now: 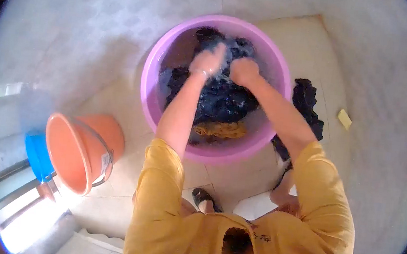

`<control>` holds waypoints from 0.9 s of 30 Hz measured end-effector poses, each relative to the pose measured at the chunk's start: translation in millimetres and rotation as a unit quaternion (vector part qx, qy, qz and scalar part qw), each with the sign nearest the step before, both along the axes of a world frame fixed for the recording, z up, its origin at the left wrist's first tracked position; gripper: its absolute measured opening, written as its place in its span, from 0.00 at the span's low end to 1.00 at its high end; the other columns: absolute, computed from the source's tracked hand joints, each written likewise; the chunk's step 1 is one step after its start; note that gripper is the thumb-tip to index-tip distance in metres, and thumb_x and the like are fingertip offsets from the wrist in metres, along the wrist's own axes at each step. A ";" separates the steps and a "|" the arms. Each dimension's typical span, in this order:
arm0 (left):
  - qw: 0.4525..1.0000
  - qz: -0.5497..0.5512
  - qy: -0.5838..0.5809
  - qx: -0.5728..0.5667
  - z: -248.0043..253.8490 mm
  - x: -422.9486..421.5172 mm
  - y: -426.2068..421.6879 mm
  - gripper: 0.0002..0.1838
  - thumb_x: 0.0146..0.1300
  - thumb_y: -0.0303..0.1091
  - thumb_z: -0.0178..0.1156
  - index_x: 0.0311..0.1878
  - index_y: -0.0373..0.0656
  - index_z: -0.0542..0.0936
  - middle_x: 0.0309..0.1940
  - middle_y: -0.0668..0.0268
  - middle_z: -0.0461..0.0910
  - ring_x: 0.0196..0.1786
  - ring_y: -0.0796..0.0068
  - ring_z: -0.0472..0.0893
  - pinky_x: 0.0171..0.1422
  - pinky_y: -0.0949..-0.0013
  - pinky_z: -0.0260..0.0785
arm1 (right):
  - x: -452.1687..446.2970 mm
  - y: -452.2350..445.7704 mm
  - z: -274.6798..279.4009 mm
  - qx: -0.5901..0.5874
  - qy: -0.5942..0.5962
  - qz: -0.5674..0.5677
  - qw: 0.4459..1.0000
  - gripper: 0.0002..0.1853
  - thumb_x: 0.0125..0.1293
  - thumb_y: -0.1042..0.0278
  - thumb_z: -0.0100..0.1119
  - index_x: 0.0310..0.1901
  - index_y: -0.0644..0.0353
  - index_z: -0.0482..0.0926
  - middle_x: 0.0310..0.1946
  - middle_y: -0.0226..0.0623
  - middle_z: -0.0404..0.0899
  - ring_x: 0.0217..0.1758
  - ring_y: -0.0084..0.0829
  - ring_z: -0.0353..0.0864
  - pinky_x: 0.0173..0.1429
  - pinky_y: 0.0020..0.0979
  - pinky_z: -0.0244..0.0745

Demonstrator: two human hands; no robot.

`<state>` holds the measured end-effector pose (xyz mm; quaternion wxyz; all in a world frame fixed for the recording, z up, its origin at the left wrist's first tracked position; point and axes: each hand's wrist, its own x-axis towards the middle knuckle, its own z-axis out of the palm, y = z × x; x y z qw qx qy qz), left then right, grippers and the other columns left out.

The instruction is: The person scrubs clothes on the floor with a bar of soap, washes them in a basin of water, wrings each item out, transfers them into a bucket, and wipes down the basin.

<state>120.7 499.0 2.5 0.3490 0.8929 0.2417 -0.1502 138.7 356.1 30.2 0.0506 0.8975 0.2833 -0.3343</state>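
Observation:
A pink-purple tub holds water and a heap of wet dark clothes. My left hand is over the upper part of the heap, one digit stretched upward and the rest smeared by motion, so its grip is unclear. Close beside it, my right hand is closed in a fist at the dark cloth, its fingers curled and partly hidden. Whitish suds or splashing water show between the two hands. A brown-yellow cloth lies in the tub's near side.
At the left, an orange bucket leans on its side with its mouth facing left, near a blue bucket. More dark cloth lies on the tiled floor right of the tub. A yellow bar lies farther right.

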 end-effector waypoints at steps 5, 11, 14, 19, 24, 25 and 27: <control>0.979 0.049 -0.137 -0.143 37.0 3.0 6.7 0.34 0.59 0.58 0.36 0.51 0.35 0.70 0.51 0.49 0.68 0.57 0.54 0.65 0.60 0.65 0.55 | -21.2 -25.9 11.0 0.358 -0.188 -0.289 0.868 0.17 0.50 0.61 0.54 0.43 0.55 0.72 0.40 0.45 0.72 0.45 0.45 0.72 0.45 0.44 0.68; 0.923 -0.179 -0.276 0.198 -27.3 -41.3 -1.2 0.22 0.58 0.46 0.42 0.51 0.43 0.70 0.51 0.56 0.68 0.54 0.56 0.66 0.58 0.57 0.55 | -38.6 5.2 -49.3 0.295 -0.197 -0.292 0.888 0.25 0.48 0.61 0.57 0.50 0.52 0.65 0.43 0.53 0.61 0.44 0.50 0.68 0.43 0.44 0.68; 0.930 -0.173 -0.266 0.187 -31.1 -35.6 -2.1 0.20 0.56 0.44 0.45 0.46 0.42 0.74 0.44 0.57 0.73 0.50 0.56 0.69 0.53 0.55 0.59 | -28.0 9.9 -75.5 0.240 -0.234 -0.238 0.912 0.21 0.49 0.59 0.56 0.46 0.53 0.71 0.41 0.52 0.69 0.44 0.49 0.70 0.46 0.45 0.66; 0.930 -0.178 -0.289 0.139 -45.3 -25.7 5.0 0.15 0.53 0.41 0.48 0.37 0.42 0.77 0.37 0.57 0.74 0.47 0.56 0.70 0.48 0.56 0.63 | -13.4 -18.1 -200.2 0.235 -0.108 -0.295 0.920 0.13 0.55 0.60 0.47 0.39 0.54 0.77 0.35 0.43 0.77 0.39 0.38 0.76 0.44 0.38 0.70; 0.933 -0.191 -0.259 0.162 -46.1 -15.1 7.9 0.14 0.53 0.40 0.49 0.38 0.42 0.76 0.38 0.56 0.74 0.48 0.56 0.70 0.49 0.58 0.64 | 10.0 -8.8 -166.3 0.186 -0.136 -0.242 0.943 0.12 0.55 0.61 0.47 0.38 0.53 0.77 0.35 0.44 0.77 0.39 0.39 0.76 0.42 0.39 0.71; 0.937 -0.192 -0.237 0.172 -43.4 -13.7 4.8 0.14 0.53 0.39 0.49 0.38 0.41 0.76 0.38 0.56 0.74 0.48 0.56 0.70 0.49 0.59 0.64 | 11.8 -5.2 -153.5 0.187 -0.135 -0.237 0.944 0.12 0.55 0.61 0.47 0.38 0.53 0.77 0.35 0.45 0.77 0.39 0.40 0.76 0.41 0.39 0.71; 0.950 -0.196 -0.157 0.187 -37.8 -12.7 -2.1 0.14 0.52 0.39 0.50 0.38 0.41 0.76 0.39 0.56 0.74 0.48 0.56 0.70 0.50 0.60 0.64 | 8.7 4.7 -123.9 0.182 -0.128 -0.224 0.949 0.12 0.55 0.62 0.47 0.38 0.53 0.77 0.35 0.45 0.76 0.38 0.40 0.76 0.40 0.39 0.71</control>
